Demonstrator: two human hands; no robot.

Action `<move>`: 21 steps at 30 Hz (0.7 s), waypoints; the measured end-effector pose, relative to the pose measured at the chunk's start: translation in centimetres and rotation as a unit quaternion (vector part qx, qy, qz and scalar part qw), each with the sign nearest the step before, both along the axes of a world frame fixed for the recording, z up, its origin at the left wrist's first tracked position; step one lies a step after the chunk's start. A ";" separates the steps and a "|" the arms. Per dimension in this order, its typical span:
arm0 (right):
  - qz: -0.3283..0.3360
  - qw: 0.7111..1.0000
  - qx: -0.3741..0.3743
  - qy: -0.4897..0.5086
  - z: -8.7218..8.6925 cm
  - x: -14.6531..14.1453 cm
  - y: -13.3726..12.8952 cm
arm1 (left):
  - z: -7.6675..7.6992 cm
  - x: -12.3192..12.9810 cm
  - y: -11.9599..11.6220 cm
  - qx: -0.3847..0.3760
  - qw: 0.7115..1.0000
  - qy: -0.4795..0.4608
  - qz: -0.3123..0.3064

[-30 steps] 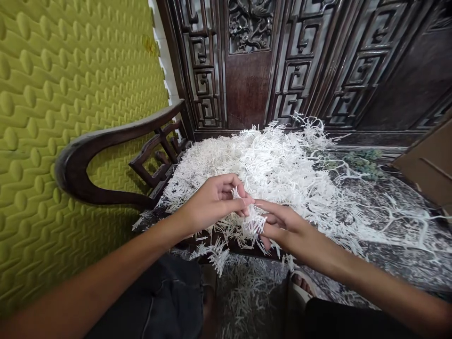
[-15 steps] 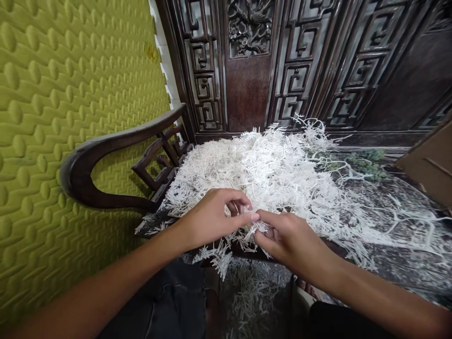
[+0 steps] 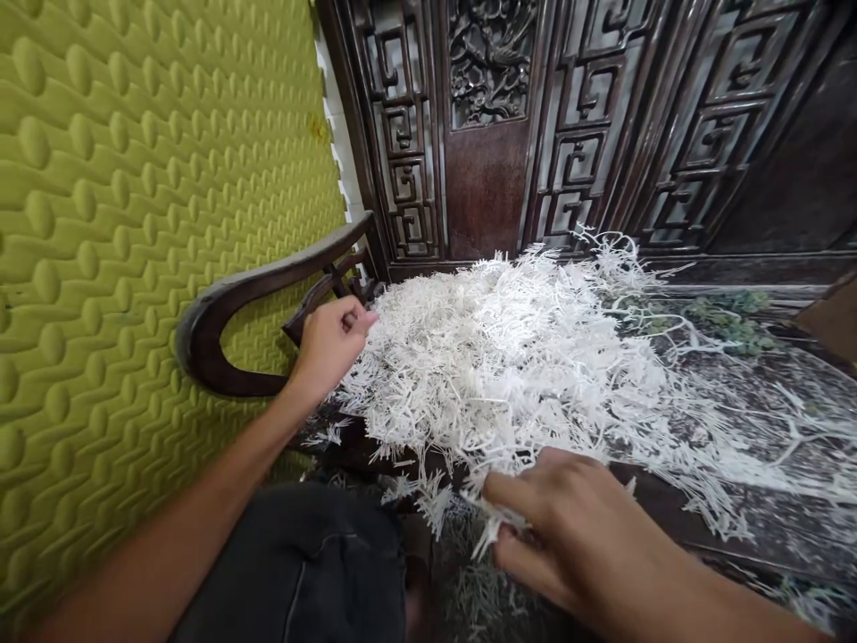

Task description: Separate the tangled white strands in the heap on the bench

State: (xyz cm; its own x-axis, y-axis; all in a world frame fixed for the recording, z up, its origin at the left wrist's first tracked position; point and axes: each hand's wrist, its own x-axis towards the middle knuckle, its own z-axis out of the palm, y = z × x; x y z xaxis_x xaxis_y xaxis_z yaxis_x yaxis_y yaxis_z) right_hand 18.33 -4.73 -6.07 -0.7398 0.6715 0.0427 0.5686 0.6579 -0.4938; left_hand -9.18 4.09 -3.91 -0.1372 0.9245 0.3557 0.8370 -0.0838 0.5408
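A large heap of white artificial sprigs (image 3: pixel 461 348), with thin needle-like tips, lies on a dark wooden bench. My left hand (image 3: pixel 333 344) hovers at the heap's left edge beside the curved armrest, its thumb and fingers pinched together. Whatever may be between those fingertips is too small to make out. At the front edge of the bench, my right hand (image 3: pixel 569 522) is closed, slightly blurred, with a white sprig (image 3: pixel 492 527) sticking out from its curled fingers. The palm side of that hand is hidden.
The dark curved armrest (image 3: pixel 214 304) stands at left against a yellow patterned wall covering (image 3: pixel 120 196). Behind the heap rises a carved wooden back (image 3: pixel 486 192). Green sprigs (image 3: pixel 729 321) and white branches lie at right, near a cardboard box (image 3: pixel 834 313).
My hands have parted from their meeting point in front of the heap. The left went up and left towards the armrest; the right came down and slightly right. The view has shifted a little.
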 end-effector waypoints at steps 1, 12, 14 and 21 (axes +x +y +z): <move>-0.019 1.000 -0.021 -0.002 -0.1 0.4 0.2 | -0.1 -0.8 0.0 -0.027 0.999 -0.013 -0.016; -0.255 0.944 -0.176 0.110 2.8 2.5 4.8 | 1.0 0.9 -1.5 -0.149 0.968 -0.164 -0.120; -0.247 0.945 -0.171 0.125 3.4 2.6 5.0 | 1.6 1.7 -2.1 -0.184 0.962 -0.124 -0.157; -0.232 0.966 -0.073 0.085 6.4 4.3 3.6 | 5.2 2.8 -6.2 -0.022 0.972 -0.048 -0.229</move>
State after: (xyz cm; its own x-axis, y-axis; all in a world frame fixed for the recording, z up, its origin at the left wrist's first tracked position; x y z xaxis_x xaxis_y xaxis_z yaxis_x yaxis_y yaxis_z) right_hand 22.68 -1.12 0.30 -0.3486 0.9371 0.0168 0.6882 0.2681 -0.6742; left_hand -6.34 -2.14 1.26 0.2607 0.9109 0.3198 0.6629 -0.4097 0.6267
